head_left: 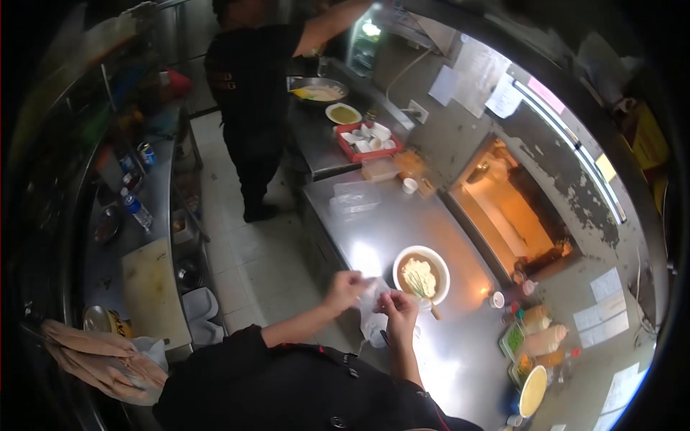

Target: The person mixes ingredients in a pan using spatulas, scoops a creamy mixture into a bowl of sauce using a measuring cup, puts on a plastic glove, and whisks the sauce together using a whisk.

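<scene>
Both of my hands are raised over the near edge of the steel counter (460, 352), pinching a thin clear plastic bag (371, 312) between them. On the left, my left hand (348, 291) has its fingers pressed together at the bag's upper edge. My right hand (397, 307) grips its other side with closed fingers. The bag hangs down between the hands. Just beyond my right hand stands a white bowl (446, 276) holding brown food with a pale creamy heap and green strips on it.
Clear plastic containers (356, 199) and a red basket (343, 146) of white cups lie farther back. Sauce bottles (548, 339) and a green-filled tub (512, 340) line the right side. A person in black (248, 93) stands at the far counter. A cutting board (153, 291) is at left.
</scene>
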Demonstrator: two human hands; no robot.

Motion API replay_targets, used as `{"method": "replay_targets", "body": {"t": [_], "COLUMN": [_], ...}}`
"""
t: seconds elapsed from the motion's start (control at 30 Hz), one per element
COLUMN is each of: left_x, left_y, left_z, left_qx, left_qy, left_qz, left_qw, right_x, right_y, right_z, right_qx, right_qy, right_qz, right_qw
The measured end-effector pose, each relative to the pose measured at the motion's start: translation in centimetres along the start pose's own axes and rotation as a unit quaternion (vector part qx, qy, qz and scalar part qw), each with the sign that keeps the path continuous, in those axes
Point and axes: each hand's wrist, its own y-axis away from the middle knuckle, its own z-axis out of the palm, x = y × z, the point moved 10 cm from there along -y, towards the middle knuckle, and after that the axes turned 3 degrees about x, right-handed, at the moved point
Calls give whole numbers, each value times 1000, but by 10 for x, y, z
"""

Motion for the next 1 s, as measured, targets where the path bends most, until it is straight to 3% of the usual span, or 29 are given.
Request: {"method": "replay_targets", "body": {"t": [0.07,0.1,0.17,0.2,0.27,0.37,0.4,0.47,0.57,0.63,0.67,0.73,0.8,0.93,0.97,1.0], "left_x": [15,20,49,65,96,123,129,139,151,152,147,139,137,137,139,140], "left_y": [-6,-3,12,23,42,67,72,83,88,92,88,83,84,84,86,86], "left_z": [-59,-86,-119,-129,-129,-116,-106,-84,-51,-32,-27,-19,-24,-22,-19,-11], "left_qx": [95,141,213,248,281,304,293,264,190,159,150,130,174,207,211,197], "left_qy": [-5,-10,-129,-187,-263,-313,-315,-315,-350,-356,-367,-389,-381,-396,-391,-395], "left_qz": [13,2,68,98,139,139,176,250,314,356,310,216,226,288,313,333], "left_qw": [995,990,966,945,912,889,886,877,862,849,864,886,880,847,839,834], "right_x": [11,12,15,-33,-81,-58,-41,-20,21,58,61,62,71,58,52,49], "right_y": [-23,-30,-37,-24,-4,23,30,30,14,0,-1,-6,-11,-8,-4,-1], "right_z": [19,34,66,88,119,161,168,176,169,154,150,139,133,142,149,151], "right_qx": [-41,-81,-156,-136,-160,-373,-393,-423,-386,-379,-370,-331,-285,-252,-324,-332], "right_qy": [-10,53,181,257,285,260,249,331,30,-53,-95,-114,-178,-323,-323,-355], "right_qz": [5,-7,-31,-173,-292,-175,-92,-87,94,203,256,298,344,328,273,282], "right_qw": [999,995,971,941,899,873,880,839,917,901,888,888,877,851,846,827]}}
